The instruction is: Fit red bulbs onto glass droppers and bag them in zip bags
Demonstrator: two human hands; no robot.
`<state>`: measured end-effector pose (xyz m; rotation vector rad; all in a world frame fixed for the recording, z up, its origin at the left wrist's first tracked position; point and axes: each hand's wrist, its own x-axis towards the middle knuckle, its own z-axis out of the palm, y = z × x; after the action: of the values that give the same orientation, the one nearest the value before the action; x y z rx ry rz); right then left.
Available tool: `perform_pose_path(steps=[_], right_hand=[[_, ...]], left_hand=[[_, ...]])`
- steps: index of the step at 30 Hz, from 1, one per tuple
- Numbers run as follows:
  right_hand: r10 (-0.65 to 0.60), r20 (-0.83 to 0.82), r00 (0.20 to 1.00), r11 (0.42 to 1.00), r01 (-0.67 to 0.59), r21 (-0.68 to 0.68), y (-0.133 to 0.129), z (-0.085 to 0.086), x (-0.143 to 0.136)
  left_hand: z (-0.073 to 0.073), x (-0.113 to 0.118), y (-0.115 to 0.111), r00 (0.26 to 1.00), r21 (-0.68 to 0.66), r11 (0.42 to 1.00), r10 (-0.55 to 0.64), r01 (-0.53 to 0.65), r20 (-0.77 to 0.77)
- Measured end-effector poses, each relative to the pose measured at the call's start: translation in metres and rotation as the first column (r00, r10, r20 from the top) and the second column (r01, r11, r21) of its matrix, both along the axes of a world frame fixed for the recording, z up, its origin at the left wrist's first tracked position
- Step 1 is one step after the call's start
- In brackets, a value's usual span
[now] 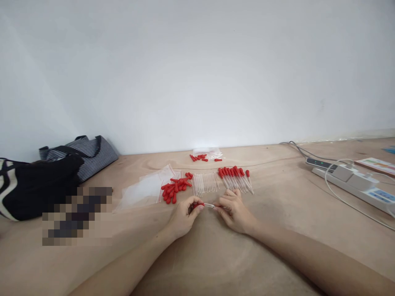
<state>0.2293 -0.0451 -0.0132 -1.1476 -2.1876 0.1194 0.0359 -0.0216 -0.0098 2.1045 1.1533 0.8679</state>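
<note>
Near flat clear bags (140,190), the left hand (184,217) has fingers clamped on a red bulb (200,204), the right hand (233,210) on a clear tube (209,205).

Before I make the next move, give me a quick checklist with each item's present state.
1. Left hand has the red bulb: ok, pinched in its fingers.
2. Right hand has the glass tube: ok, at the tube's right end.
3. Tube fully seated in the bulb: cannot tell, too small to judge.
4. Loose red bulbs all in one pile: not ok, some lie apart near the wall.
5. Power strip away from both hands: ok, it lies far right.
</note>
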Motion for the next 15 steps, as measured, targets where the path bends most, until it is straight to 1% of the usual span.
perform_pose_path(steps=[4, 9, 12, 15], right_hand=[[0.027, 0.014, 1.000, 0.999, -0.027, 0.042, 0.002, 0.001, 0.001], [0.048, 0.099, 0.994, 0.988, -0.062, 0.145, 0.006, 0.001, 0.004], [0.051, 0.141, 0.989, 0.963, -0.086, 0.256, 0.008, 0.000, 0.006], [0.056, 0.171, 0.984, 0.917, -0.118, 0.380, 0.011, -0.002, 0.007]], left_hand=[[0.003, 0.001, -0.002, 1.000, -0.028, 0.999, 0.019, -0.019, -0.010], [0.001, 0.001, -0.003, 1.000, -0.023, 1.000, 0.008, -0.009, -0.027], [0.002, 0.002, -0.004, 0.999, -0.029, 0.999, 0.013, -0.014, -0.038], [0.004, 0.002, -0.005, 0.999, -0.037, 0.999, 0.006, -0.008, -0.045]])
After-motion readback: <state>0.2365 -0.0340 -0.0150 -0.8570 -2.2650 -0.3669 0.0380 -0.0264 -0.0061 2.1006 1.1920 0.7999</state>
